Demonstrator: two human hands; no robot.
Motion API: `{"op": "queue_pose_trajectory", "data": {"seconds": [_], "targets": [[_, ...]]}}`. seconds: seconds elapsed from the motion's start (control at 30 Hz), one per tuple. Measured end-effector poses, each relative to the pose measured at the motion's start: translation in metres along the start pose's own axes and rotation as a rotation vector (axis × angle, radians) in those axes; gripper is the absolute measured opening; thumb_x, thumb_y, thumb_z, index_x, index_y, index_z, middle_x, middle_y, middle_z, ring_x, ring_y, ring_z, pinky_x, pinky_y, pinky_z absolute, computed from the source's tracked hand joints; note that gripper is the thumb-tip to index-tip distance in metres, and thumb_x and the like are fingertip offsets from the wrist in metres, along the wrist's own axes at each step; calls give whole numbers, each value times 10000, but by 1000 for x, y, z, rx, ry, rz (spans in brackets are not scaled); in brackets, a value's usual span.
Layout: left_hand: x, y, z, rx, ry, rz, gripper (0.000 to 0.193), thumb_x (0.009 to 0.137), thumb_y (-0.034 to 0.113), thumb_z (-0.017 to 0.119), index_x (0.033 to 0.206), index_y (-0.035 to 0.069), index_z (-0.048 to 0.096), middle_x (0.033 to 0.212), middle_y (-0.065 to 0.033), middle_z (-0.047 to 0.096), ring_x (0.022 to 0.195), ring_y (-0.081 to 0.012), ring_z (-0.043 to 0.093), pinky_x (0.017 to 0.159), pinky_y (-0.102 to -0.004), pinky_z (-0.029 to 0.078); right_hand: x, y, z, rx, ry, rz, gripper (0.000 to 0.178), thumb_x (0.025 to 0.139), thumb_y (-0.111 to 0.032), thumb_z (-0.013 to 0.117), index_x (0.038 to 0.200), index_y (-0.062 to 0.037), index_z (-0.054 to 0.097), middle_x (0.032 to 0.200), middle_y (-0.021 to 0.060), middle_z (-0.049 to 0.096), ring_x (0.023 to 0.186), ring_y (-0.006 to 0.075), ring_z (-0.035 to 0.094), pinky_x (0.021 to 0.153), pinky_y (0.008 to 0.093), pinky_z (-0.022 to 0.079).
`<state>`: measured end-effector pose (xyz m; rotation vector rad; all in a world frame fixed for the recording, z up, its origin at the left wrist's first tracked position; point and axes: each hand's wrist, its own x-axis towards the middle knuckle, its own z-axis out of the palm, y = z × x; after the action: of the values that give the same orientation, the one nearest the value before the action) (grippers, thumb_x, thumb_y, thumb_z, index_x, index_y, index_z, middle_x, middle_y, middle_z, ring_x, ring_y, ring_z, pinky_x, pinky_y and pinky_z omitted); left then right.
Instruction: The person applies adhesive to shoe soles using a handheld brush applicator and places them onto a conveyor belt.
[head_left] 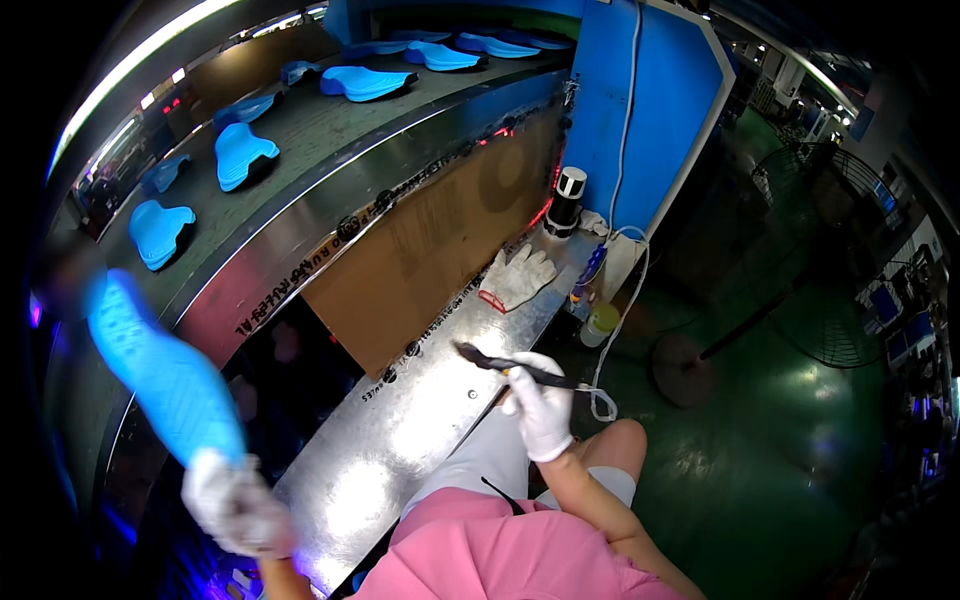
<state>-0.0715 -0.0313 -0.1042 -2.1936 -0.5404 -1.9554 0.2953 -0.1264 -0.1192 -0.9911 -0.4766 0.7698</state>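
Left hand (pixel 235 505) pinches one end of a long, wavy blue sole (pixel 175 375) over by the belt (pixel 311 125); I'd leave that patterned face untouched. Right hand (pixel 540 405) pinches a slim black brush (pixel 500 362) above the shiny metal bench (pixel 400 425), and a loose grip probably steers it best.

Black lettering (pixel 300 272), along conveyor side (pixel 240 305), metal tabletop (pixel 420 425)
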Motion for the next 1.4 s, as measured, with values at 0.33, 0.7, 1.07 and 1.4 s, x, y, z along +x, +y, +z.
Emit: {"op": "queue_pose_trajectory", "data": {"seconds": [0.33,0.7,1.07,1.4], "targets": [[-108,70,168,-348,-774,-433,237,745,52,692,944,44,562,1178,-185,486,1117,-307,499,918,-373,444,21,36,-43,-240,184,-9,174,853,-61,671,1006,10,630,769,28,627,536,51,527,457,175,400],[-117,34,229,-2007,-166,-2264,758,888,731,257,1144,94,577,1008,-146,622,887,-315,605,620,-404,457,58,109,6,-1258,-116,-119,258,784,-317,669,851,-70,705,768,161,683,729,329,665,699,392,516],[-75,71,224,-1954,-172,-2103,691,935,636,276,1186,67,577,1093,-148,651,875,-324,640,786,-522,517,31,14,29,-1004,-188,-594,131,751,-44,722,867,-11,671,826,110,678,729,229,663,672,328,526],[-68,72,235,-1902,-9,-1791,790,877,683,377,1226,-9,527,1066,-240,617,862,-384,629,757,-490,547,-1,-14,42,-997,-564,-799,216,705,-24,759,899,-24,663,802,104,667,707,260,652,662,328,515]]}}
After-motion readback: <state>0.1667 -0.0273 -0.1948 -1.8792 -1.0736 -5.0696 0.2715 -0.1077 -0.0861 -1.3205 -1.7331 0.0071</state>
